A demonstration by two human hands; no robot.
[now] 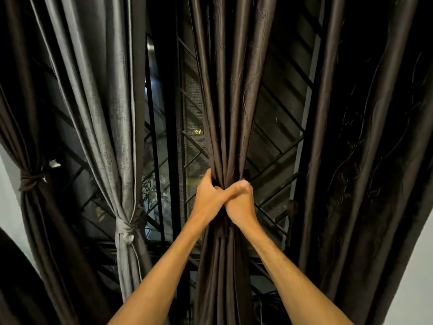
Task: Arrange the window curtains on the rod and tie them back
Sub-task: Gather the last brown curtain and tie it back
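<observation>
Head view, single frame.

- Far-left brown curtain (46,219): gathered and cinched by a dark tie (30,181). Judged done.
- Grey curtain (112,137), just to its right: gathered low and bound with a knotted grey tie (125,231). Judged done.
- Middle brown curtain (225,102): hung in front of the window grille (276,127), folds drawn in to a narrow waist at hand height. No tie was visible around it.
- Left hand (208,198): fingers curled round the left side of that waist, gripping the bundled fabric.
- Right hand (241,205): wrapped round the same bundle from the right, touching the left hand and partly overlapped by it. Both hands were closed on cloth. Whether either also held a tieback could not be told, since the palms were hidden.
- Embroidered dark curtain (375,160), far right: hung loose in broad folds beside the white wall (417,277), with no tie on it that showed.
- A short brownish strip (291,212) hung near the frame right of the hands. It was possibly a tieback, but too dim to say.
- The rod was out of frame, so the spacing along it could not be checked.

Progress estimate: two of four panels tied and the third gathered but not yet bound, so roughly past the halfway mark. Remaining: wrap and knot the middle panel, then gather and tie the right one.
</observation>
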